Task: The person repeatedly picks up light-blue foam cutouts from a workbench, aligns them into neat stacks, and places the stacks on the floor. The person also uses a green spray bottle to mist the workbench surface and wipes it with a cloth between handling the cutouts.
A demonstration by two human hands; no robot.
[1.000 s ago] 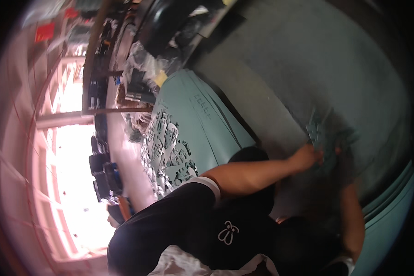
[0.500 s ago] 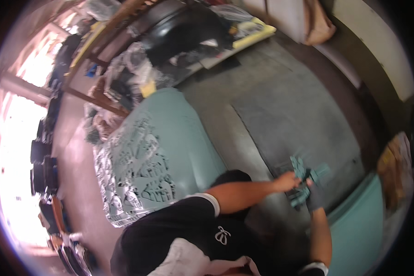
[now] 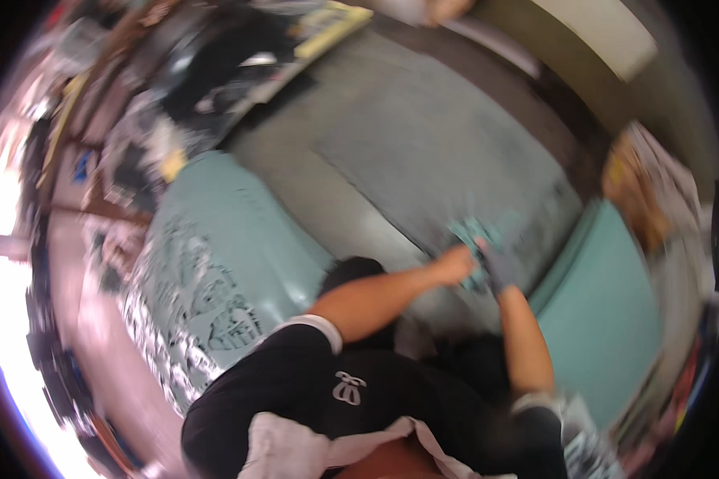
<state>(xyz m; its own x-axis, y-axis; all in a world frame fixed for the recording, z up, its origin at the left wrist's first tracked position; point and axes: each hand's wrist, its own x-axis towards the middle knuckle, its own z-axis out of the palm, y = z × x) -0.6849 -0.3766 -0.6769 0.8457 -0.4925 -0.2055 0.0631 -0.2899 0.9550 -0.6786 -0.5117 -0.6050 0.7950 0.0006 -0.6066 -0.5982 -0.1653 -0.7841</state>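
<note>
Over a dark grey board, both my hands meet around a bunch of small teal cut pieces (image 3: 471, 231), blurred by motion. Bare and closed, my left hand (image 3: 455, 265) grips the bunch from the left. On the other side, my right hand (image 3: 499, 267) wears a grey glove and is closed on the same pieces. Their exact shapes cannot be made out. To my left lies a large teal sheet (image 3: 232, 211), its outer part covered with many cut-out shapes.
The dark grey board (image 3: 431, 136) lies on the work surface ahead. Close on my right is a stack of teal sheets (image 3: 607, 311), with a brown bag (image 3: 635, 191) beyond it. Black material and clear plastic crowd a yellow-edged shelf (image 3: 327, 32) at the far left.
The whole view has swung, so the scene sits further left and more of the right-hand teal stack shows. Both hands still hold the teal pieces together over the board.
</note>
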